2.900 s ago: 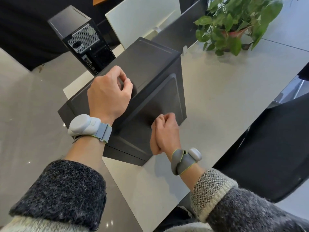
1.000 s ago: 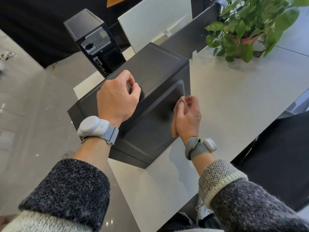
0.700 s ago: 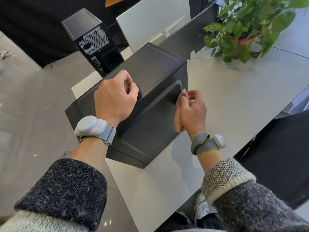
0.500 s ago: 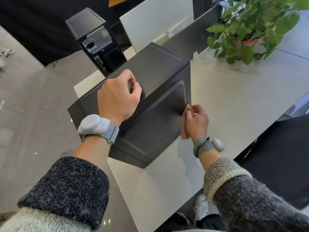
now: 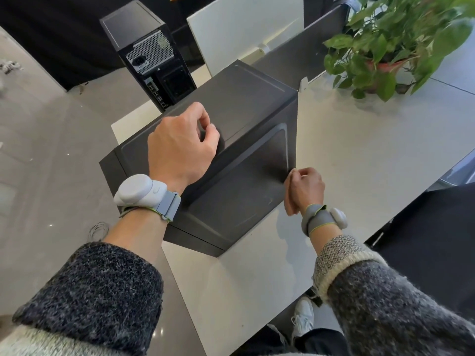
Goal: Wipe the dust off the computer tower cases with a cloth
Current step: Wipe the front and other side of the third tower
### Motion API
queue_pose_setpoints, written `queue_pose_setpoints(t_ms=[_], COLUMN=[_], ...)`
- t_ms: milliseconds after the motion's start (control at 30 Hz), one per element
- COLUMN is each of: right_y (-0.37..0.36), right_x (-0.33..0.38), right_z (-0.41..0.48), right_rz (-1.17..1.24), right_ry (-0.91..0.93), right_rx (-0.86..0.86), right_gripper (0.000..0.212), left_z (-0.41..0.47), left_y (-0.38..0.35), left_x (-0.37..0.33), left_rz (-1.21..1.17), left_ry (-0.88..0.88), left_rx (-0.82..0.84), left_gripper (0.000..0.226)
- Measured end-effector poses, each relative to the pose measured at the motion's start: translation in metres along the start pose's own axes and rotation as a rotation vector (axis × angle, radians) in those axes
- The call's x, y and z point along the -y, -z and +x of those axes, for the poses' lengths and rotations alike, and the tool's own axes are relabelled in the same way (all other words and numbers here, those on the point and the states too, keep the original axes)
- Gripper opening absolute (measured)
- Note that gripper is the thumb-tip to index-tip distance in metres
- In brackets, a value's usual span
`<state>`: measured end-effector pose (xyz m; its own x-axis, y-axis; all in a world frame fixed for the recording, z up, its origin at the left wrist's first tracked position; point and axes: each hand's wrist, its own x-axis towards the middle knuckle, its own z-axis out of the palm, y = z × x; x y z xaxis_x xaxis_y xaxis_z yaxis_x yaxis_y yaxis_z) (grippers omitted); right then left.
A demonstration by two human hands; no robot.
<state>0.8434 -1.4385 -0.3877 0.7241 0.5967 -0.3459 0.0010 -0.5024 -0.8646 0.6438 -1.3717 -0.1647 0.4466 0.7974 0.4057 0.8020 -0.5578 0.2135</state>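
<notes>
- On the near-left corner of the white surface point(image 5: 365, 160) stands the black case point(image 5: 246, 104), with 1 broad panel up and another facing you.
- Your left hand point(image 5: 180, 152) rests on the top panel, close to the edge nearest you, with its back turned up.
- Its fingers are clenched. Something dark shows beside the thumb, and you cannot tell whether the fist grips anything.
- Your right hand point(image 5: 305, 191) is low, at the far bottom corner of the facing panel, where the case meets the surface.
- Its fingers are curled tight round the cloth point(image 5: 291, 173). Only a pale sliver shows at the fingertips, touching that corner of the case.
- You wear 2 grey bands, 1 on the left wrist point(image 5: 144, 194) and 1 on the right point(image 5: 325, 218), each just above a dark woolly sleeve.
- A 2nd tower point(image 5: 144, 44) stands upright beyond the far-left end of the surface, apart from the case, with its vented back towards you.
- A plant point(image 5: 395, 44) in a reddish pot sits at the far right of the surface, well apart from the case.
- A white panel point(image 5: 244, 29) and a dark divider point(image 5: 305, 55) rise behind the case.
- A white shoe point(image 5: 303, 314) shows below the near edge of the surface, between your 2 sleeves.
- Grey floor point(image 5: 41, 155) lies to the left.
</notes>
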Motion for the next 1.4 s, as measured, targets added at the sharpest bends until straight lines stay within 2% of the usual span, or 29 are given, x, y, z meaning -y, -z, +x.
queue_pose_setpoints(t_ms=[167,233,333,400,533,600,667,800,1000,1100,1200,1400], right_y=[-0.005,-0.008,-0.006,0.002,0.014,0.007,-0.001,0.0,-0.006,-0.014,-0.01,-0.017], right_x=[0.019,0.012,-0.008,-0.003,0.031,0.036,0.024,0.005,0.029,0.008,-0.007,0.025], right_z=[-0.012,-0.012,0.002,0.003,-0.018,-0.03,-0.03,-0.02,-0.05,-0.042,-0.033,-0.062], right_rz=[0.2,0.189,0.027,-0.054,0.092,0.172,0.18,0.039,0.195,0.17,0.044,0.231], right_ry=[0.155,0.087,-0.032,-0.006,0.256,0.328,0.275,0.102,0.334,0.206,0.114,0.348], right_rx=[-0.205,-0.174,0.017,0.073,-0.117,-0.197,-0.158,0.0,-0.134,-0.028,0.073,-0.131], right_gripper=[0.019,0.019,0.022,0.025,0.022,0.021,0.02,0.02,0.01,0.006,0.007,0.006], left_z=[0.001,0.001,0.0,0.001,0.0,0.001,0.001,0.0,0.001,0.001,0.0,0.001], left_y=[0.0,0.0,0.0,0.001,0.0,0.002,0.002,0.002,0.002,0.002,0.001,0.0], left_x=[0.0,0.0,-0.001,-0.001,-0.001,-0.002,-0.002,-0.003,-0.002,-0.002,-0.002,-0.001], left_rz=[0.002,0.0,-0.006,0.001,0.005,0.011,0.007,0.008,0.007,0.007,0.001,-0.001], left_ry=[-0.001,-0.003,-0.002,0.005,-0.011,-0.017,-0.013,-0.004,-0.001,0.003,-0.004,0.0], left_rx=[0.0,0.0,0.006,0.009,0.005,0.0,-0.001,0.005,0.0,-0.001,-0.003,-0.003], left_gripper=[0.016,0.016,0.015,0.014,0.015,0.015,0.015,0.015,0.015,0.015,0.015,0.013])
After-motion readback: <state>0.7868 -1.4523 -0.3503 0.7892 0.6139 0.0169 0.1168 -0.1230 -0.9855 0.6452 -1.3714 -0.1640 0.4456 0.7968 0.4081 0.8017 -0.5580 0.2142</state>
